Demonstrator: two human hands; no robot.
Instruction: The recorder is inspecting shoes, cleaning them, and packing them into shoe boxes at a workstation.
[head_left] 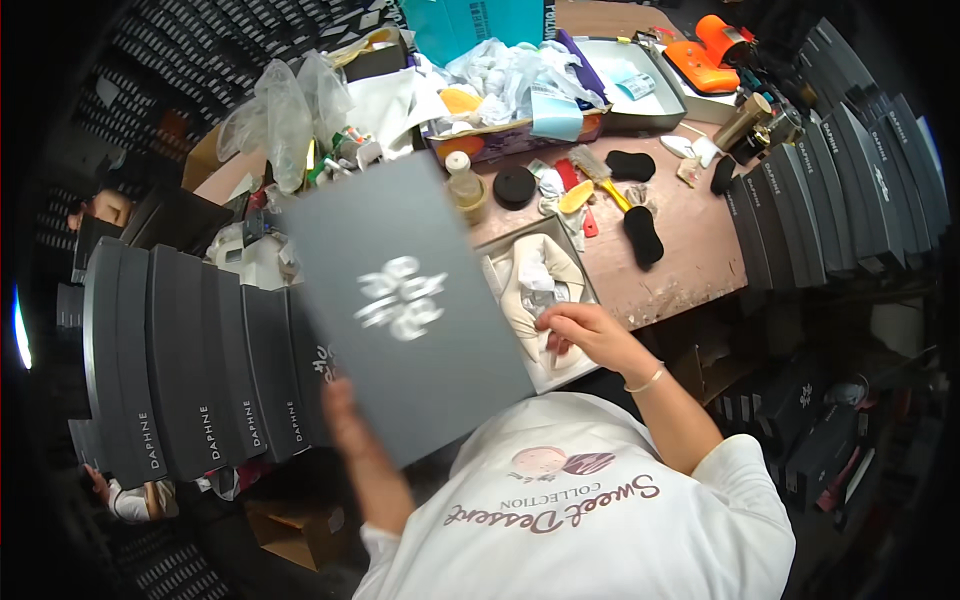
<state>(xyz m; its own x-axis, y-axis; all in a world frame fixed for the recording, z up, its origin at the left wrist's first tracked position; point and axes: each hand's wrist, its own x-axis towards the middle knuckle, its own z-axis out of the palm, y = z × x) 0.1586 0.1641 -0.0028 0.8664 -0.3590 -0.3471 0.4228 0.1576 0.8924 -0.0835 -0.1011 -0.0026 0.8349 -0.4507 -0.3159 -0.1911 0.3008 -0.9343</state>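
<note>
My left hand (355, 440) grips a grey shoebox lid (420, 370) by its left edge. The lid is tilted, with a white emblem on its face, and covers part of the shoebox (588, 262) beside it. In that box lies a pair of cream shoes (522, 305) with crumpled white paper (537, 275) between them. Over the near end of the shoes is my right hand (588, 335), its fingers curled inward and closed. Whatever those fingers may hold is hidden.
Stacked grey shoeboxes stand left (180, 350) and right (840, 190). On the table are a brush (605, 178), black oval pads (642, 237), a pump bottle (462, 180) and a carton of crumpled paper (490, 145). An orange tape dispenser (700, 68) sits at the far right.
</note>
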